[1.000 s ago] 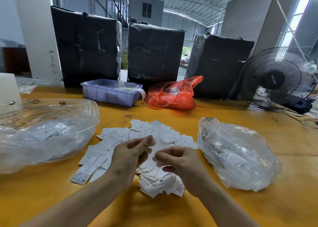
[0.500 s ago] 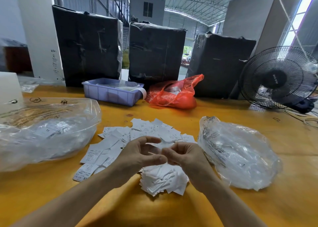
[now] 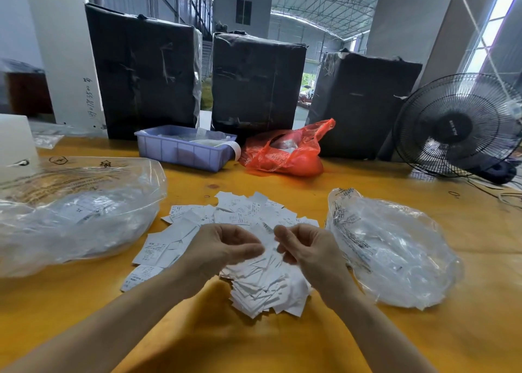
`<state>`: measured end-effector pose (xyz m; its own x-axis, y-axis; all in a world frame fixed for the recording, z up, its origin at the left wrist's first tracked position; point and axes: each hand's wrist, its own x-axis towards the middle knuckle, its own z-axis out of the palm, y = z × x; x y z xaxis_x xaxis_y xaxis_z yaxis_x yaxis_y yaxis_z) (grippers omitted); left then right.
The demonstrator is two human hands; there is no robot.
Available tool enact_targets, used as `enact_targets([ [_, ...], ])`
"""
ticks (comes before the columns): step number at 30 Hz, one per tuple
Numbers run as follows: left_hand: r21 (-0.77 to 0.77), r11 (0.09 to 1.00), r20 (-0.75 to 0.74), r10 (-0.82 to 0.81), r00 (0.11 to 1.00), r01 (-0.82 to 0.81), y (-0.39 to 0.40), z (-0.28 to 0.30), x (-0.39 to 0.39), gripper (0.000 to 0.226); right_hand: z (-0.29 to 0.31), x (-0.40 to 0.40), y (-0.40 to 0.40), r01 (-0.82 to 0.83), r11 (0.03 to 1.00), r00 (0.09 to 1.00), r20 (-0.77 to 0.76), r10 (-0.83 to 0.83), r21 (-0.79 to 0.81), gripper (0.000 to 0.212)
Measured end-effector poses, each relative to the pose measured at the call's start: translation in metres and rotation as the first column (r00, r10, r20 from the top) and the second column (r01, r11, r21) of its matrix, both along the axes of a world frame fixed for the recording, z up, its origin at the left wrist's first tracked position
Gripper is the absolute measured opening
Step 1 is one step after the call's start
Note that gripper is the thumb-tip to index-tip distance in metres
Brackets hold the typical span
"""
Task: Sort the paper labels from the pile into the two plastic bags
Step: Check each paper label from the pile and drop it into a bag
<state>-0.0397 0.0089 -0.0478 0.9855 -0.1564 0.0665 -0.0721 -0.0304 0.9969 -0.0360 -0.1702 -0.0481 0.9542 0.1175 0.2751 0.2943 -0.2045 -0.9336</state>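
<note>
I hold both hands just above the pile of paper labels [image 3: 248, 248], which lies on the yellow surface [image 3: 282, 338] and is my landmark here. My left hand [image 3: 217, 248] has its grip curled, thumb against the fingers, and my right hand [image 3: 308, 248] is curled the same way. Between them 1 label [image 3: 268, 238] stands up from the pile, and it looks pinched from both sides, but it is blurred, so I judge this and cannot be fully sure.

Left of the pile lies 1 big clear plastic bag [image 3: 73, 211] with some labels already inside. Right of the pile lies the second clear bag [image 3: 395, 254], smaller and also partly filled. Behind the pile I see a blue tray [image 3: 180, 152] and a red bag [image 3: 285, 152], and further behind stand 3 black wrapped boxes [image 3: 257, 81]. A black fan [image 3: 457, 126] stands behind the right bag.

I think the step now is to separate 1 label and read it. To do it well, I should slide the thumbs apart so that only 1 sheet stays in the grip, because thin papers stick together. Then I should turn the printed side up, read the size mark, and carry it to the correct bag mouth. Many labels remain in the pile, so the task is far from finished.
</note>
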Motion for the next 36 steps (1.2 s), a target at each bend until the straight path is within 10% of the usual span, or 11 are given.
enact_targets([
  [5, 0.009, 0.966, -0.002, 0.259, 0.966, -0.259, 0.01, -0.008, 0.009, 0.017, -0.016, 0.01, -0.007, 0.216, 0.816, 0.961, 0.264, -0.081, -0.536, 0.015],
  [10, -0.034, 0.931, 0.039, 0.366, 0.93, -0.365, 0.012, -0.013, 0.015, 0.02, -0.03, 0.015, 0.005, 0.205, 0.652, 0.966, 0.257, -0.015, -0.73, 0.064],
  [17, -0.071, 0.883, 0.063, 0.469, 0.881, -0.465, 0.015, -0.017, 0.019, 0.022, -0.034, 0.017, 0.034, 0.233, 0.514, 0.954, 0.296, 0.043, -0.826, 0.07],
  [24, -0.123, 0.9, 0.021, 0.424, 0.906, -0.418, 0.014, -0.016, 0.018, 0.016, -0.028, 0.015, 0.03, 0.183, 0.816, 0.979, 0.182, -0.097, -0.548, 0.058],
  [36, -0.089, 0.972, -0.004, 0.217, 0.976, -0.217, 0.005, -0.012, 0.007, 0.014, -0.005, 0.014, -0.023, 0.189, 0.759, 0.981, 0.153, -0.119, -0.623, 0.006],
])
